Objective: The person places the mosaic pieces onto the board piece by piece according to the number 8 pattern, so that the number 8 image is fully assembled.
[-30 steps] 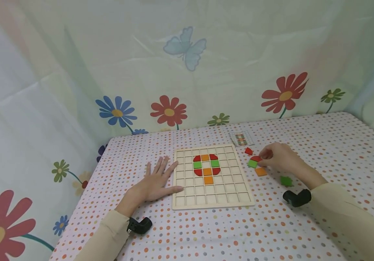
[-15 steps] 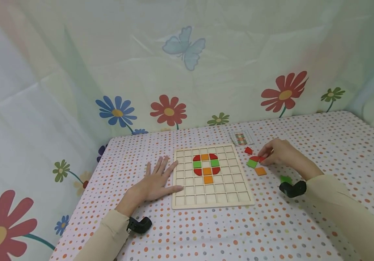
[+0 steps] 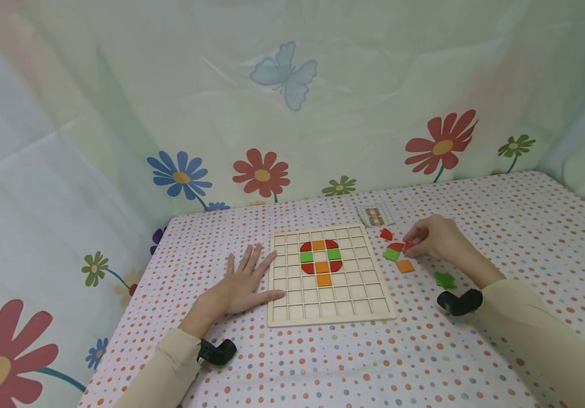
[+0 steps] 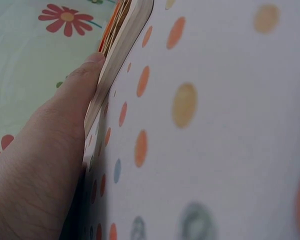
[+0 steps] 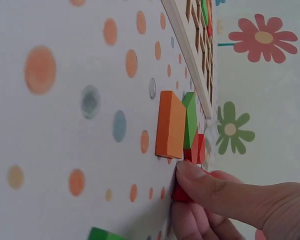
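My left hand (image 3: 241,288) lies with spread, straight fingers at the left edge of a wooden grid board (image 3: 340,310), its thumb over the board's rim. On the board, red quarter-rounds (image 3: 335,266), green squares (image 3: 306,257) and orange squares (image 3: 324,280) form a rounded ring with a stem. To the board's right, my right hand (image 3: 437,237) pinches a red piece (image 5: 181,194) between thumb and fingers, low over the cloth. Close by lie a red piece (image 3: 396,247) touching a green square (image 3: 391,255), and an orange square (image 3: 405,266).
A pattern card (image 3: 375,215) lies behind the board's far right corner, with a loose red quarter-round (image 3: 386,234) in front of it. Green pieces (image 3: 445,279) sit near my right wrist. Dotted cloth (image 3: 302,362) covers the table; a flowered curtain (image 3: 363,113) hangs behind.
The right hand has shifted slightly, and a red piece now shows between its fingertips, apart from the red piece beside the green square. The left hand stays where it was.
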### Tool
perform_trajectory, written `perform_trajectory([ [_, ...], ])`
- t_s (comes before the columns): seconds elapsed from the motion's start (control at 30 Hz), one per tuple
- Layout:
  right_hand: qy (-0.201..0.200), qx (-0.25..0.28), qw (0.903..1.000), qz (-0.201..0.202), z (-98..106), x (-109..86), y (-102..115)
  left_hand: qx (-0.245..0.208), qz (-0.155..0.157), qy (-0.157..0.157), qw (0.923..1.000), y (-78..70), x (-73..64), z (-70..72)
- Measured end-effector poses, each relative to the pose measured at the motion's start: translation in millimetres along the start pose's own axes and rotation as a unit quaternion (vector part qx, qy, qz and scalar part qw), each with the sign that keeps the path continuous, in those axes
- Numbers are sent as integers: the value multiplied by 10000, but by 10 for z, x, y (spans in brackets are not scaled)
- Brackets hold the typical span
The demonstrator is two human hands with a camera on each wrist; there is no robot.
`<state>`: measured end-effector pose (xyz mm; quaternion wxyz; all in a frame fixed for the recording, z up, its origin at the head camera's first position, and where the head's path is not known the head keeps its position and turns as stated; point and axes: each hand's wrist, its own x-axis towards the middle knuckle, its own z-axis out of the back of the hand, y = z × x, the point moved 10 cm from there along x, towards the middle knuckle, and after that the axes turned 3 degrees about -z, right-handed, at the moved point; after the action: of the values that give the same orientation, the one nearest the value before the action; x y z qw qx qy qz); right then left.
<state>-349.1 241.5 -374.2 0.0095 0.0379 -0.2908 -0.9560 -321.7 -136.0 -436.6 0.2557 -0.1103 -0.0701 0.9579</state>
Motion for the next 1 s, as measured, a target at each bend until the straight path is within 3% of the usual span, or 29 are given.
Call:
perform_trajectory([
  [0.23,-184,149,9989,399,35,-79,72,-13,-34,-37,10000,-7,3,11],
  [0.4,-342,243,9941,997,37,-166,380,23,-13,-16,10000,-8,0,10],
  [0.63,362,600,9792,1903,-346,-323,989,-36,-63,-77,9999,-10,2,5],
  [0.73,661,721,9726,2107,-516,-373,1171,-44,-53,-85,9999,-8,1,-6],
  [0.87,902,795,9667,2258,-671,-399,1295,-20,-24,-68,10000,-9,-6,-3],
  [1.0,965,733,9672,2232,-779,-386,1310,8,-48,-77,10000,-10,7,10],
])
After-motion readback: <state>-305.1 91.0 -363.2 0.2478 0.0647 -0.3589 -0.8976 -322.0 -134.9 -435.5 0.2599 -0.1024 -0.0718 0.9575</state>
